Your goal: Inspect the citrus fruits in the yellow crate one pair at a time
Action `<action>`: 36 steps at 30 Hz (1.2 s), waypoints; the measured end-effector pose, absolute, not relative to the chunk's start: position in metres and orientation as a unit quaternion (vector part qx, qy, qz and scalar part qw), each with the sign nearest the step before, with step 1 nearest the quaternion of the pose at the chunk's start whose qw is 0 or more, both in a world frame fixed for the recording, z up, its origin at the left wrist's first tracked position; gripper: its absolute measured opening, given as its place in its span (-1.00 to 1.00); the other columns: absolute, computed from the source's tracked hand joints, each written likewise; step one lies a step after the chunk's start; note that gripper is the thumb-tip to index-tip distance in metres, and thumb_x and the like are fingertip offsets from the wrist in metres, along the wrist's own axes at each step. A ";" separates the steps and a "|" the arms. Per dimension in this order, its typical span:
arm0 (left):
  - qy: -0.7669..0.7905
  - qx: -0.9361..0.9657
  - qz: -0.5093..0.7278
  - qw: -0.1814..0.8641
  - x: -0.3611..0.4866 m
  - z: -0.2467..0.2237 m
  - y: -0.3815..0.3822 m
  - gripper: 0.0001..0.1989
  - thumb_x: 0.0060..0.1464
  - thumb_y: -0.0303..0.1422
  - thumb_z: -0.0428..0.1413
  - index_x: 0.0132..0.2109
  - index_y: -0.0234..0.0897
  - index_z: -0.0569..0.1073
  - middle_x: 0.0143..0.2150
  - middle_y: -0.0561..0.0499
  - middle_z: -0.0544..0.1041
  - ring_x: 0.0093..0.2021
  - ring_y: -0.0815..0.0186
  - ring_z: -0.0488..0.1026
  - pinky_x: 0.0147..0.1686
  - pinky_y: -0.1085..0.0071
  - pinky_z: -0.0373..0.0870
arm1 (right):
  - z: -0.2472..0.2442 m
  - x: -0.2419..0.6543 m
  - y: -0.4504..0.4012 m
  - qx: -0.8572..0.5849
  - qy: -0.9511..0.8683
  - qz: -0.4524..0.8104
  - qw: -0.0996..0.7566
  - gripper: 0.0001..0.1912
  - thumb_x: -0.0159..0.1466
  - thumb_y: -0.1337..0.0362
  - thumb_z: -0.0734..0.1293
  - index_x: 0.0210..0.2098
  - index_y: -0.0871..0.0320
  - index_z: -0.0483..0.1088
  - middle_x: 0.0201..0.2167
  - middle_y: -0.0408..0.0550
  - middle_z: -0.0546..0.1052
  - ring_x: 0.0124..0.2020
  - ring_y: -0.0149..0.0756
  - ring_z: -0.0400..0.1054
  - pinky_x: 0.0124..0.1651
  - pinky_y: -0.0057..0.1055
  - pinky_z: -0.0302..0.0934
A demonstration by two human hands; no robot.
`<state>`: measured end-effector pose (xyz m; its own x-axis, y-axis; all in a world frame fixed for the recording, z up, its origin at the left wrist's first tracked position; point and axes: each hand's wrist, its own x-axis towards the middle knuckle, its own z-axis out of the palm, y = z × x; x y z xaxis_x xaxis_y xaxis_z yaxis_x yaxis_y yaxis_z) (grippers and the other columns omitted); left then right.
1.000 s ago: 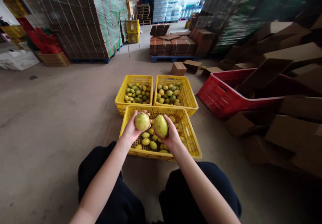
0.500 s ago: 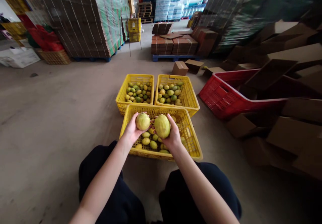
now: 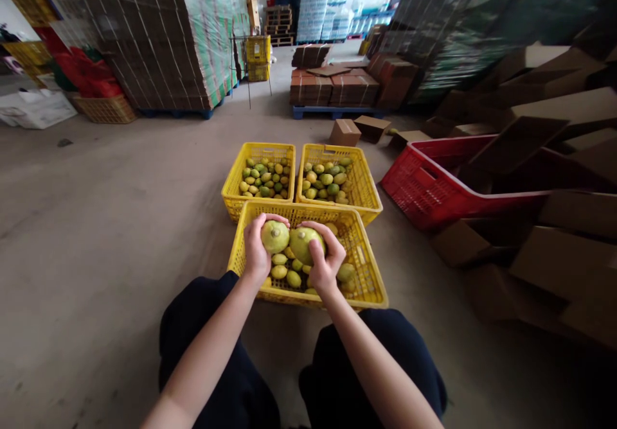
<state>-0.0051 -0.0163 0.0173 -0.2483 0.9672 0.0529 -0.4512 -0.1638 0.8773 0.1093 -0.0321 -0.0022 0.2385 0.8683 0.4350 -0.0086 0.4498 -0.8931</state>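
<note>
My left hand (image 3: 256, 249) is wrapped round a round yellow-green fruit (image 3: 276, 237), its stem end facing me. Beside it, my right hand (image 3: 328, 255) grips a larger green fruit (image 3: 303, 245), with the thumb lying across its front. Both fruits are held close together above the near yellow crate (image 3: 369, 255), which has several smaller yellow-green fruits (image 3: 279, 271) in its bottom. Part of that crate's contents is hidden by my hands.
Behind the near crate stand a left yellow crate (image 3: 232, 188) and a right yellow crate (image 3: 369, 188), both holding fruits. A red crate (image 3: 419, 188) with cardboard boxes (image 3: 554, 243) is at the right. Farther back, flattened cartons (image 3: 354, 87) lie on a blue pallet (image 3: 318, 112).
Both hands have turned the fruits, so their stem ends now show. My fingers have moved over the tops, and my right thumb has come across the larger fruit.
</note>
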 end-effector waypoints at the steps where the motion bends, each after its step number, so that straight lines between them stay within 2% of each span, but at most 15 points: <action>1: 0.392 0.338 0.690 0.505 -0.006 0.019 -0.016 -0.66 0.07 -0.19 -0.04 -0.49 -0.24 0.50 -0.45 -0.02 0.56 -0.28 0.24 0.52 -0.26 0.38 0.40 | -0.001 0.109 -0.033 -0.407 -0.527 0.322 0.673 -0.78 0.15 0.11 0.33 -0.27 0.00 0.55 -0.29 -0.08 0.56 -0.22 -0.11 0.40 -0.06 -0.24 0.23; 3: 0.396 0.340 0.693 0.499 -0.006 0.021 -0.014 -0.63 0.08 -0.18 -0.05 -0.50 -0.26 0.50 -0.46 -0.03 0.55 -0.30 0.24 0.52 -0.25 0.37 0.39 | -0.001 0.108 -0.032 -0.404 -0.527 0.325 0.673 -0.76 0.16 0.09 0.32 -0.26 0.01 0.55 -0.28 -0.08 0.56 -0.20 -0.11 0.40 -0.05 -0.24 0.23; 6: 0.387 0.304 0.680 0.543 -0.007 0.022 -0.009 -0.60 0.09 -0.15 -0.08 -0.45 -0.29 0.51 -0.39 -0.06 0.57 -0.28 0.23 0.53 -0.22 0.35 0.40 | -0.001 0.103 -0.026 -0.421 -0.486 0.361 0.676 -0.72 0.23 0.06 0.25 -0.30 0.03 0.54 -0.28 -0.10 0.57 -0.19 -0.15 0.41 -0.05 -0.27 0.24; 10: 0.384 0.233 0.632 0.631 -0.012 0.019 -0.001 -0.61 0.07 -0.16 -0.08 -0.21 -0.32 0.52 -0.21 -0.08 0.58 -0.16 0.22 0.51 -0.21 0.38 0.42 | -0.006 0.098 -0.010 -0.426 -0.334 0.507 0.671 -0.75 0.16 0.05 0.29 -0.36 0.06 0.50 -0.30 -0.13 0.58 -0.13 -0.16 0.42 -0.06 -0.29 0.30; 13: 0.413 0.207 0.602 0.652 -0.014 0.017 0.001 -0.63 0.03 -0.21 -0.02 -0.09 -0.28 0.48 -0.11 -0.07 0.55 -0.08 0.23 0.48 -0.28 0.44 0.42 | -0.005 0.102 -0.001 -0.409 -0.195 0.626 0.635 -0.80 0.06 0.12 0.35 -0.37 0.07 0.46 -0.41 -0.15 0.57 -0.21 -0.13 0.46 -0.19 -0.26 0.38; 16: 0.435 0.238 0.609 0.619 -0.015 0.017 0.000 -0.66 0.00 -0.19 0.08 -0.10 -0.23 0.49 -0.04 -0.03 0.53 -0.07 0.22 0.46 -0.35 0.47 0.42 | 0.002 0.108 -0.001 -0.384 -0.140 0.682 0.606 -0.83 0.04 0.17 0.37 -0.39 0.10 0.45 -0.47 -0.14 0.56 -0.31 -0.13 0.49 -0.32 -0.26 0.41; 18: 0.428 0.249 0.613 0.616 -0.014 0.020 -0.003 -0.67 -0.01 -0.15 0.09 -0.15 -0.25 0.51 -0.12 -0.03 0.54 -0.18 0.24 0.49 -0.44 0.48 0.40 | 0.008 0.112 -0.004 -0.360 -0.145 0.701 0.598 -0.83 0.04 0.17 0.37 -0.39 0.11 0.44 -0.49 -0.13 0.56 -0.37 -0.15 0.49 -0.42 -0.30 0.39; 20: 0.409 0.230 0.604 0.644 -0.014 0.023 -0.006 -0.65 0.00 -0.13 0.04 -0.20 -0.27 0.52 -0.27 -0.03 0.54 -0.41 0.32 0.47 -0.58 0.50 0.31 | 0.011 0.114 -0.006 -0.322 -0.165 0.722 0.590 -0.79 0.07 0.13 0.35 -0.37 0.13 0.45 -0.45 -0.10 0.57 -0.42 -0.18 0.48 -0.51 -0.34 0.34; 23: 0.354 0.173 0.603 0.694 -0.013 0.025 -0.008 -0.62 0.02 -0.15 -0.06 -0.25 -0.29 0.53 -0.38 -0.02 0.51 -0.60 0.42 0.34 -0.67 0.50 0.23 | 0.011 0.113 -0.008 -0.271 -0.144 0.751 0.584 -0.72 0.12 0.08 0.31 -0.30 0.14 0.48 -0.35 -0.05 0.60 -0.41 -0.20 0.47 -0.49 -0.34 0.35; 25: 0.318 0.128 0.614 0.712 -0.011 0.023 -0.008 -0.64 0.03 -0.18 -0.07 -0.25 -0.29 0.53 -0.37 -0.03 0.53 -0.54 0.40 0.39 -0.56 0.49 0.34 | 0.009 0.111 -0.007 -0.259 -0.101 0.759 0.588 -0.70 0.13 0.08 0.29 -0.26 0.13 0.49 -0.30 -0.04 0.61 -0.35 -0.18 0.48 -0.38 -0.29 0.40; 27: 0.286 0.083 0.627 0.719 -0.008 0.019 -0.006 -0.68 0.03 -0.24 -0.06 -0.24 -0.28 0.53 -0.33 -0.04 0.55 -0.36 0.33 0.49 -0.35 0.46 0.44 | 0.008 0.109 -0.005 -0.247 -0.075 0.757 0.601 -0.72 0.14 0.10 0.29 -0.23 0.10 0.48 -0.26 -0.06 0.61 -0.30 -0.17 0.49 -0.31 -0.26 0.43; 30: 0.233 0.027 0.658 0.715 -0.003 0.012 -0.003 -0.72 0.02 -0.34 -0.06 -0.25 -0.26 0.53 -0.26 -0.03 0.57 -0.13 0.29 0.51 -0.11 0.40 0.44 | 0.007 0.107 -0.002 -0.223 -0.058 0.750 0.620 -0.73 0.16 0.18 0.29 -0.16 0.06 0.46 -0.23 -0.10 0.60 -0.30 -0.24 0.50 -0.34 -0.35 0.43; 32: 0.207 0.000 0.674 0.709 0.000 0.009 -0.002 -0.72 0.01 -0.35 -0.06 -0.26 -0.27 0.53 -0.25 -0.03 0.57 -0.11 0.28 0.51 -0.07 0.37 0.43 | 0.007 0.105 -0.001 -0.209 -0.043 0.752 0.623 -0.73 0.18 0.20 0.27 -0.13 0.06 0.44 -0.24 -0.10 0.60 -0.31 -0.28 0.50 -0.37 -0.40 0.42; 36: 0.187 -0.042 0.689 0.698 0.002 0.009 -0.001 -0.71 0.01 -0.36 -0.07 -0.27 -0.30 0.54 -0.31 -0.04 0.57 -0.20 0.30 0.53 -0.11 0.38 0.44 | 0.003 0.102 0.001 -0.187 -0.029 0.758 0.624 -0.72 0.21 0.21 0.25 -0.11 0.08 0.43 -0.23 -0.07 0.60 -0.31 -0.28 0.50 -0.36 -0.41 0.43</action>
<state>0.0022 -0.0011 0.0090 -0.0207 0.9472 -0.3199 -0.9788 0.0460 0.1996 0.1017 0.0006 0.0033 -0.1518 0.9570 -0.2472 -0.9351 -0.2201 -0.2777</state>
